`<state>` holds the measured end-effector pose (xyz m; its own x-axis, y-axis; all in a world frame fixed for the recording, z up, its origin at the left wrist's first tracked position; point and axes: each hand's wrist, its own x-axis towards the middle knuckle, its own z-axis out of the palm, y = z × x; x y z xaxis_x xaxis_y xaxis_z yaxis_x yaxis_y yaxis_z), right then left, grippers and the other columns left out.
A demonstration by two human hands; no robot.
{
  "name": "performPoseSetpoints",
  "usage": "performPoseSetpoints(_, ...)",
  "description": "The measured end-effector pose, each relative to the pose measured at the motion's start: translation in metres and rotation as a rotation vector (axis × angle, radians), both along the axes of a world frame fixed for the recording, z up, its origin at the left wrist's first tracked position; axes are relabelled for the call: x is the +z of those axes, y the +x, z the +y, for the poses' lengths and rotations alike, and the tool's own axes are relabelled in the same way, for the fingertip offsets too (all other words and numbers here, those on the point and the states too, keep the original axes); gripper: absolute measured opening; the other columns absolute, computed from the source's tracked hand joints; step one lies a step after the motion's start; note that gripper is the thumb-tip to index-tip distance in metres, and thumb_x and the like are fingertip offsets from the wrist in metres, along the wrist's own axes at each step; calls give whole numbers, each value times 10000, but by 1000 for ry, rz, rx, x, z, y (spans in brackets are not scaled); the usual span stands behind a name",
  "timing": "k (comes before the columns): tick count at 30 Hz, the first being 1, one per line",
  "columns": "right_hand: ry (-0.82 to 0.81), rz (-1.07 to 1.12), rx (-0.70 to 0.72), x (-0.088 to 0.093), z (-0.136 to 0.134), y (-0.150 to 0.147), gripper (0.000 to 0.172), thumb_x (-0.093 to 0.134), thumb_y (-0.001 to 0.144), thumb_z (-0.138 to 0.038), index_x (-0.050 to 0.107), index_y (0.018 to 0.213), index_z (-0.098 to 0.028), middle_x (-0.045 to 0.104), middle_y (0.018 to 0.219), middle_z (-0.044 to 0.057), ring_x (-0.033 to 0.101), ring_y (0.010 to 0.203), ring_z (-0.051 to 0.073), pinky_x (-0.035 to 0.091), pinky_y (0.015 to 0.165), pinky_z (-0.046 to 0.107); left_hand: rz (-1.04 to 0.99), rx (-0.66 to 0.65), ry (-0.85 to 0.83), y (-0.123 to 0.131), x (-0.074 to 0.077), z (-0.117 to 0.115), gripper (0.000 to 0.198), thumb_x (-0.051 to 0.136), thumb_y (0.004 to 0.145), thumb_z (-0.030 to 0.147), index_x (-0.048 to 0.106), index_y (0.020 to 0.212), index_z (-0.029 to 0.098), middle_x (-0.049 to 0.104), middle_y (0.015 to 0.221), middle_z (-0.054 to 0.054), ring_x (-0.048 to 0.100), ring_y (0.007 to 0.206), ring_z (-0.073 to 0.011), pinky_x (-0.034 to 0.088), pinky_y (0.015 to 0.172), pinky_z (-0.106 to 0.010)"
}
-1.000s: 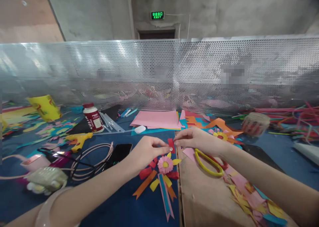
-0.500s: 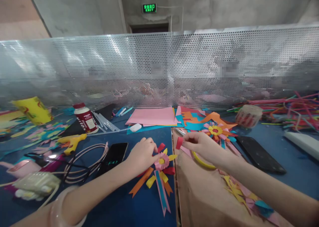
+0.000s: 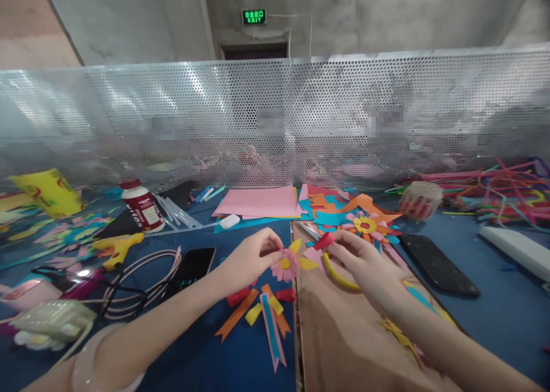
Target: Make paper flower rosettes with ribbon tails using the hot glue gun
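My left hand (image 3: 258, 258) pinches the edge of a pink paper flower (image 3: 287, 267) with a yellow centre. Two pointed yellow paper pieces (image 3: 307, 263) stick out beside the flower. Between the fingertips of my right hand (image 3: 358, 260) is a folded red paper loop (image 3: 325, 241), a short way right of the flower. On the blue table below lie orange paper strips (image 3: 238, 317), yellow paper loops (image 3: 254, 314), red paper loops (image 3: 285, 295) and a pink-and-blue ribbon tail (image 3: 272, 332). Yellow-handled scissors (image 3: 339, 278) lie partly behind my right hand.
A cardboard sheet (image 3: 339, 340) covers the table's middle right. Another finished paper flower (image 3: 364, 224) lies beyond my right hand. Phones (image 3: 438, 265) flank the work area. Leftward are a yellow glue gun (image 3: 116, 249), cables (image 3: 137, 266) and a bottle (image 3: 141, 208). A perforated metal screen (image 3: 184, 105) stands behind.
My left hand has lifted the pink flower up and away from the paper strips and loops, which stay on the table. My right hand has shifted slightly right with the red loop.
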<state>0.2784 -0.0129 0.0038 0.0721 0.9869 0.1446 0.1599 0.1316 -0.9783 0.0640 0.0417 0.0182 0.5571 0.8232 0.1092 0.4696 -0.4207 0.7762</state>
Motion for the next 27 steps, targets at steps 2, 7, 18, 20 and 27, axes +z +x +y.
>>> performPoseSetpoints(2, 19, 38, -17, 0, -3, 0, 261, 551, 805, -469, 558, 795, -209, 513, 738, -28, 449, 647, 101, 340, 575, 208, -79, -31, -11, 4, 3, -6, 121, 472, 847, 240, 481, 948, 175, 619, 975, -38, 609, 934, -143, 474, 816, -274)
performPoseSetpoints(7, 48, 62, 7, 5, -13, -3, 226, 555, 824, -435, 569, 792, -212, 534, 756, -21, 459, 678, 102, 340, 584, 198, -192, -78, -4, 11, 8, -23, 143, 469, 882, 293, 533, 950, 185, 600, 930, -19, 572, 858, -140, 447, 786, -287)
performPoseSetpoints(18, 157, 71, 94, 11, -31, -9, 200, 527, 853, -409, 565, 802, -219, 582, 763, -16, 516, 715, 123, 419, 651, 216, -393, -121, -89, 18, -1, -41, 98, 452, 913, 273, 482, 979, 208, 515, 903, -5, 505, 802, -111, 416, 718, -242)
performPoseSetpoints(20, 179, 97, 97, 12, -35, -13, 187, 530, 861, -401, 566, 800, -228, 581, 765, -23, 522, 725, 116, 424, 661, 203, -433, -154, -63, 19, -4, -44, 98, 407, 934, 275, 461, 996, 221, 494, 898, -4, 492, 774, -104, 414, 697, -237)
performPoseSetpoints(27, 256, 97, 6, 13, -46, -20, 122, 536, 866, -315, 555, 776, -235, 569, 752, -27, 535, 729, 109, 434, 650, 177, -579, -251, 32, 24, -9, -51, 80, 364, 944, 227, 422, 993, 254, 388, 948, -9, 482, 797, -104, 453, 725, -244)
